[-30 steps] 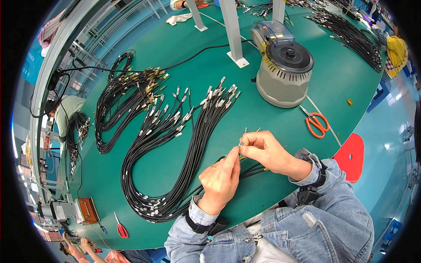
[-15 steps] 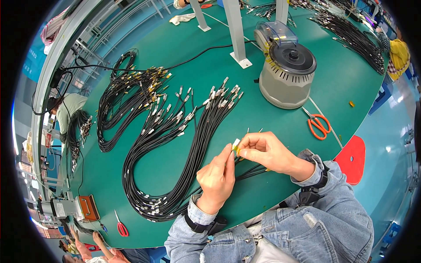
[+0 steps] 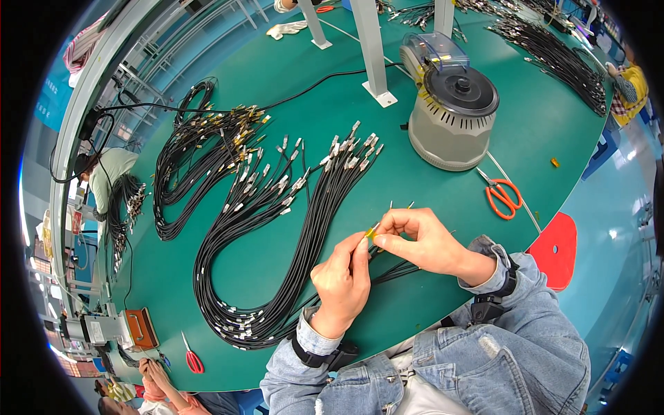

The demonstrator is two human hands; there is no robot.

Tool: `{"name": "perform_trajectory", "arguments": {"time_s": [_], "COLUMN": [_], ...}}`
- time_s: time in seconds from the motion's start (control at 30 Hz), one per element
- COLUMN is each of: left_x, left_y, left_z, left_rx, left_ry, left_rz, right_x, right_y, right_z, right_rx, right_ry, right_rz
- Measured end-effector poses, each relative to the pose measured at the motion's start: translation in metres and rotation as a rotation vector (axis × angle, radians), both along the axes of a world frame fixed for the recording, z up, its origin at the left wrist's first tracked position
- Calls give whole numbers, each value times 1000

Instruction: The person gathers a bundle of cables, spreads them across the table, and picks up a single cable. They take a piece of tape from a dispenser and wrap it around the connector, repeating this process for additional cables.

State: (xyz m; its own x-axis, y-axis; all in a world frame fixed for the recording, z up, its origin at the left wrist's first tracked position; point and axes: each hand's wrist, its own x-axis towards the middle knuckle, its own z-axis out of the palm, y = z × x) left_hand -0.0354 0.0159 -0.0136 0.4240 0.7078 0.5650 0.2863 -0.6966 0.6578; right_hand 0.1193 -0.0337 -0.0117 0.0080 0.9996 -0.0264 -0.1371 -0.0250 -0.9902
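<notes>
My left hand (image 3: 342, 282) is closed on the end of a black cable, its thumb and forefinger pinching near the connector. Yellow tape (image 3: 371, 234) shows at that cable end, between the fingertips of both hands. My right hand (image 3: 420, 242) is also closed, thumb and finger pinched at the tape; my fingers partly hide the connector. Several loose black cables (image 3: 395, 271) run beneath my right hand. To the left of my hands lies a large curved bundle of black cables (image 3: 280, 266), with white-labelled ends fanned out at the far end.
A grey round tape dispenser (image 3: 449, 135) stands beyond my right hand, near orange-handled scissors (image 3: 503, 199). Another cable bundle (image 3: 164, 181) with yellow-taped ends lies left. Red-handled scissors (image 3: 194, 361) are at the left edge. A metal post (image 3: 373, 55) rises from the green table (image 3: 318, 97).
The connector has turned between my fingers: its white face showed before, and now yellow tape and a narrow tip show. My hands have barely shifted. Co-workers at the edges moved their arms.
</notes>
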Motion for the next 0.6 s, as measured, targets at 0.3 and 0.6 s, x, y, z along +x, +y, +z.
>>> {"name": "perform_trajectory", "arguments": {"time_s": [0.3, 0.6], "left_x": [-1, 0], "left_y": [-1, -4], "left_z": [-1, -2], "left_rx": [-105, -351], "left_ry": [67, -17], "left_rz": [-3, -44], "right_x": [-3, -4], "right_y": [-2, -2], "right_z": [5, 4], "right_rx": [40, 3], "right_ry": [-106, -105], "right_rz": [-90, -119]}}
